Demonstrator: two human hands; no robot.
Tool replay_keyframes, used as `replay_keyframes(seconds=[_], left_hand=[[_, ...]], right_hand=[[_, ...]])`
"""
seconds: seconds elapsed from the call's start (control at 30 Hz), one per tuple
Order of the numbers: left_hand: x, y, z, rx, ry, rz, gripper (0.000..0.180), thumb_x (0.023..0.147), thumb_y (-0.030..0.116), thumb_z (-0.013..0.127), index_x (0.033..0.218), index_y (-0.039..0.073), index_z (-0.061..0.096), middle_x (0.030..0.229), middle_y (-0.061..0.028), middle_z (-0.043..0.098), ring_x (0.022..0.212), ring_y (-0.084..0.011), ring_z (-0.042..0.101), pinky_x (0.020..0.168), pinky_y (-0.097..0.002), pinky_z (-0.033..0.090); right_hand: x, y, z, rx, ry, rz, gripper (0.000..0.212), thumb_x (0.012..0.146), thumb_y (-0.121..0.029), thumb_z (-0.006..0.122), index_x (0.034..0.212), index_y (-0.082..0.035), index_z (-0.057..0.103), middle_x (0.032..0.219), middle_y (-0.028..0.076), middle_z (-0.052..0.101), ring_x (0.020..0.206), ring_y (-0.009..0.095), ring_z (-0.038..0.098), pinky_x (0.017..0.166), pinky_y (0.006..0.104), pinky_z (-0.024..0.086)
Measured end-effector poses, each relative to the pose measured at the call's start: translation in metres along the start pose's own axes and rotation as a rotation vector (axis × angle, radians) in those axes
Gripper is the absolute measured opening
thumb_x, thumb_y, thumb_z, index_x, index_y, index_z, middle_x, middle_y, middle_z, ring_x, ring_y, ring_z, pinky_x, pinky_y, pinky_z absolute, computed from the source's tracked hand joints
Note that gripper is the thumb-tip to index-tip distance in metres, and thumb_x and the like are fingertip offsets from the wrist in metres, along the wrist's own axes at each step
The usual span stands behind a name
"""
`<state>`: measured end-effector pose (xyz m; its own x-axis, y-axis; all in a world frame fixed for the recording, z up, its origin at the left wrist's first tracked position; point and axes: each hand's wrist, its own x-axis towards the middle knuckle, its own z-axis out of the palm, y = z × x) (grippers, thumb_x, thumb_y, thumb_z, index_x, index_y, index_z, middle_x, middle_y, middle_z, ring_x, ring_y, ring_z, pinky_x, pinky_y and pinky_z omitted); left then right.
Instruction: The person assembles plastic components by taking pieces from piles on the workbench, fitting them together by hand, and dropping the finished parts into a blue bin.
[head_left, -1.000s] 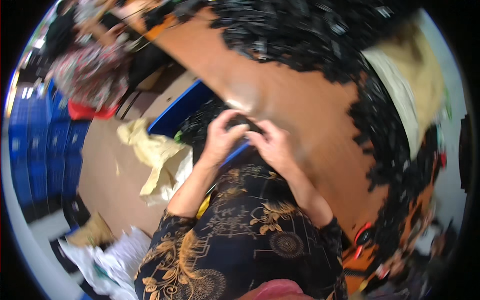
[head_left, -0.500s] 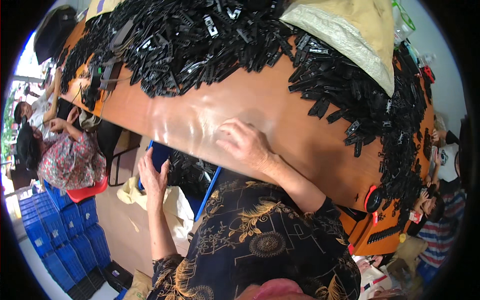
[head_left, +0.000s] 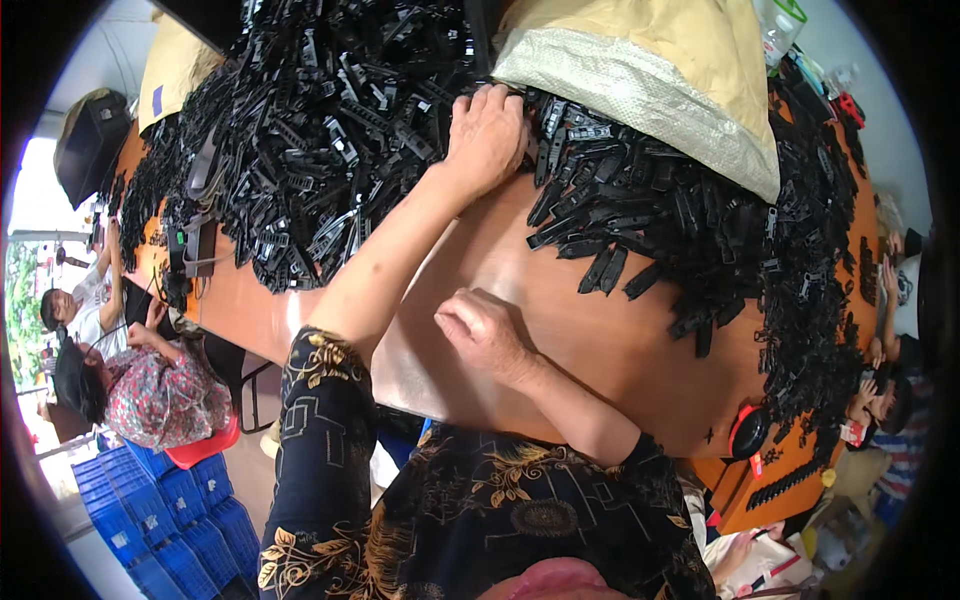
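Parts (head_left: 300, 130), black and slim, lie heaped along the far side of the counter (head_left: 625, 350), probably so that they sit within arm's reach. Left grip (head_left: 488, 140) stretches to the heap's edge, just beside the sack (head_left: 640, 100); its fingertips are hidden, so whether they are spread or pinching a part cannot be told. Right grip (head_left: 488, 334) hovers over the counter nearer the body, fingers curled toward the palm (I cannot tell whether they enclose anything), perhaps to leave the reach unhindered. Blue crates (head_left: 150, 510) stand stacked at left, likely to save room.
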<state>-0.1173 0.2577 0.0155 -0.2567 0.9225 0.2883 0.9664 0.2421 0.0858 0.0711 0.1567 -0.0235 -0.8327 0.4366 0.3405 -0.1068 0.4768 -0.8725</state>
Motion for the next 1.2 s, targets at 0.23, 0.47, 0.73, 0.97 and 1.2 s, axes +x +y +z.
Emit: replay_keyframes(seconds=[0.23,0.47,0.73,0.97,1.2], left_hand=[[0.039,-0.018,0.035,0.136,-0.136,-0.118,0.046,0.083,0.03,0.06,0.12,0.006,0.052,0.123,-0.0112,0.056,0.121,-0.03,0.05,0.1,-0.0615,0.034],[0.017,-0.019,0.027,0.078,-0.13,-0.022,0.041,0.082,0.031,0.064,0.117,0.01,0.054,0.114,-0.0103,0.059,0.112,-0.0321,0.053,0.099,-0.0562,0.036],[-0.044,0.006,0.015,0.017,-0.096,-0.02,0.037,0.081,0.029,0.063,0.113,0.012,0.056,0.109,-0.0111,0.057,0.11,-0.0329,0.052,0.097,-0.0542,0.037],[-0.096,0.028,0.005,-0.005,0.046,0.045,0.031,0.083,0.026,0.061,0.11,0.011,0.059,0.108,-0.0096,0.057,0.109,-0.0305,0.052,0.097,-0.051,0.037],[-0.14,0.06,-0.002,-0.057,0.131,0.058,0.022,0.086,0.024,0.06,0.103,0.01,0.059,0.099,-0.0096,0.057,0.1,-0.0293,0.052,0.095,-0.0502,0.036]], right_hand=[[0.003,-0.003,-0.003,0.088,-0.005,0.041,0.009,0.081,-0.004,0.065,0.082,-0.005,0.056,0.078,0.01,0.058,0.07,0.03,0.061,0.062,0.0389,0.051],[0.002,-0.002,-0.005,0.089,-0.018,0.017,0.008,0.082,-0.004,0.064,0.082,-0.004,0.056,0.079,0.011,0.058,0.072,0.032,0.06,0.064,0.0402,0.05],[0.0,-0.004,-0.005,0.015,-0.044,0.022,0.007,0.087,-0.011,0.059,0.085,-0.006,0.056,0.08,0.011,0.059,0.074,0.032,0.062,0.065,0.0402,0.051],[-0.026,-0.029,-0.064,-0.344,0.062,-0.036,0.008,0.084,-0.008,0.063,0.091,-0.006,0.061,0.088,0.009,0.06,0.076,0.027,0.062,0.069,0.0367,0.052],[-0.035,-0.005,-0.147,-0.939,0.134,-0.045,0.02,0.082,-0.007,0.058,0.101,-0.008,0.062,0.108,0.008,0.055,0.101,0.026,0.053,0.085,0.0381,0.046]])
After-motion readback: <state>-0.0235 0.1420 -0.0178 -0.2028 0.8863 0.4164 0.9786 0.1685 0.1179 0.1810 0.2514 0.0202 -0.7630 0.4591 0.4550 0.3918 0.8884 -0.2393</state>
